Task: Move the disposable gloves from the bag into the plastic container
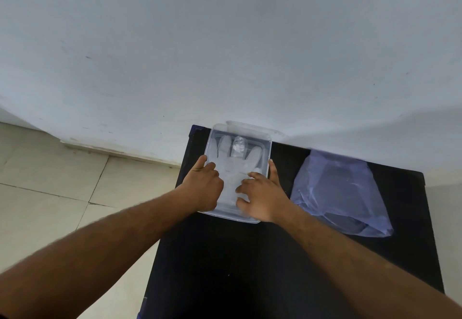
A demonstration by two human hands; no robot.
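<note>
A clear plastic container (269, 146) sits at the far left of a black table (250, 256), against the wall. Translucent white disposable gloves (233, 161) lie flat inside it, fingers pointing toward the wall. My left hand (203, 185) grips the container's left wall, thumb outside and curled fingers inside. My right hand (262, 195) lies spread on the cuff end of the gloves, with its thumb outside the right wall. A bluish translucent bag (340, 193) lies crumpled on the table to the right; I cannot tell what it holds.
A second clear plastic piece, maybe a lid (252, 127), pokes out behind the container at the wall. A pale wall (225, 44) rises right behind the table. Tiled floor (50, 181) lies to the left.
</note>
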